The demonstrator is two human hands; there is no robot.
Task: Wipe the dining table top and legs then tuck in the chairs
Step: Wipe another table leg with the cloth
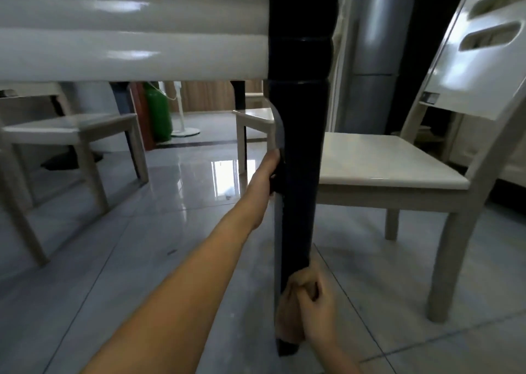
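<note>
Our right hand's fingers [306, 287] are clenched around a tan cloth [287, 319], pressing it against the dark leg [301, 134] of the bench just above its foot. The right hand [318, 311] sits at the leg's 3 o'clock side, and the cloth wraps toward 9 o'clock. Higher up, about halfway along the leg, our left hand [264, 174] grasps it from 9 o'clock. Its fingers curl round behind, mostly out of sight.

The leg stands upright, with its long axis running from 12 to 6 o'clock, and its foot rests on the glossy tiled floor [142, 259]. We judge that the next stroke must follow that axis. From the cloth, nearly all of the leg lies toward 12 o'clock, and the right hand is the nearer one.

A pale chair [384, 163] stands at 3 o'clock, pulled out and not yet tucked in.
</note>
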